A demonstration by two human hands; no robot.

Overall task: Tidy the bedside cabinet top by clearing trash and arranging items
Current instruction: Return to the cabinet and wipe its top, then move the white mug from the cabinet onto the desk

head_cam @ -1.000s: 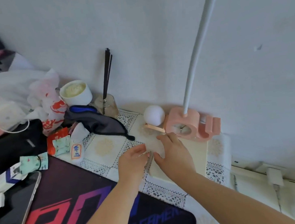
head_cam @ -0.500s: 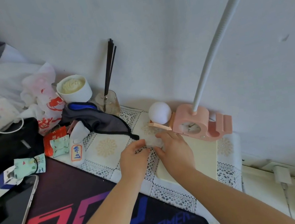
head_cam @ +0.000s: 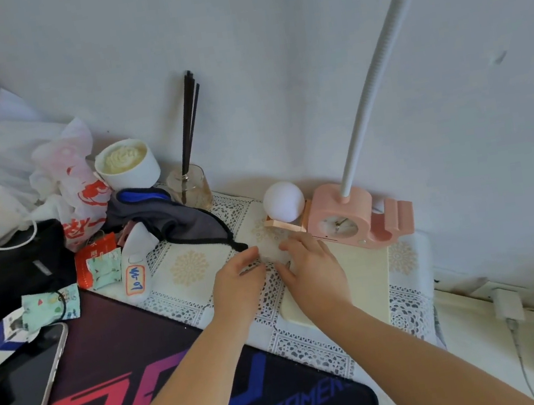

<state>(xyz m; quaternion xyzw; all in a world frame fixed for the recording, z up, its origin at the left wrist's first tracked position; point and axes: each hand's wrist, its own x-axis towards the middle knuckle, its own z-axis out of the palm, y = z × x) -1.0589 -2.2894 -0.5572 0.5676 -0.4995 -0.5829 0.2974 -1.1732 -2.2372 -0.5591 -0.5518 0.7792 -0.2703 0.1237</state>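
The left hand (head_cam: 241,283) reaches in over the lace-covered counter (head_cam: 190,302), knuckles up and wrist straight. Its fingers (head_cam: 249,256) are curled in, and thumb and forefinger seem to pinch the left edge of a small pale scrap (head_cam: 271,252). The scrap lies flat on the counter between the two sets of fingers, touching both. It is blurred, so I cannot tell whether it is clear wrapper or thin paper. I judge it almost weightless, limp and perhaps slick, more likely to slide or crumple than to lift if pressed from above. The best hold would be a nip on a free edge at the fingertips, thumb slipped beneath. A white ball (head_cam: 283,201) sits just beyond the fingers, close enough to knock. The right hand (head_cam: 313,273) comes in palm down, its fingers (head_cam: 293,243) fairly straight and close together on the scrap's right edge, thumb stretched toward the other hand. A cream pad (head_cam: 365,277) lies under that wrist, with a pink clock base (head_cam: 343,219) just beyond.
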